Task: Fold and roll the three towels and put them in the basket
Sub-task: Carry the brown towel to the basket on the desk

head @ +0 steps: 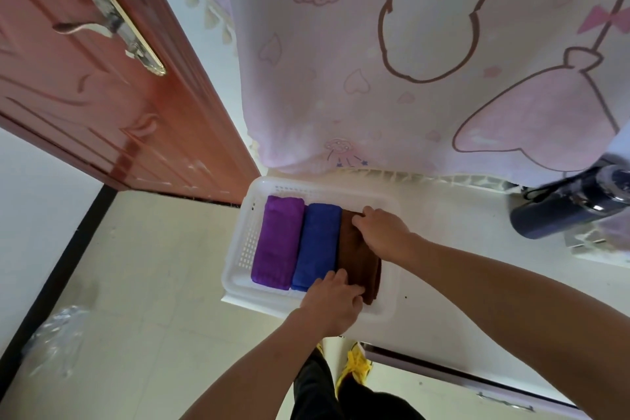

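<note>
A white plastic basket sits at the left corner of a white table. Inside it lie three rolled towels side by side: a purple towel on the left, a blue towel in the middle, a brown towel on the right. My left hand grips the near end of the brown towel, fingers curled over it. My right hand holds the brown towel's far end, covering part of it.
A dark bottle lies on its side at the table's right. A pink patterned cloth hangs behind the basket. A red-brown door stands at the left. A clear plastic bag lies on the tiled floor.
</note>
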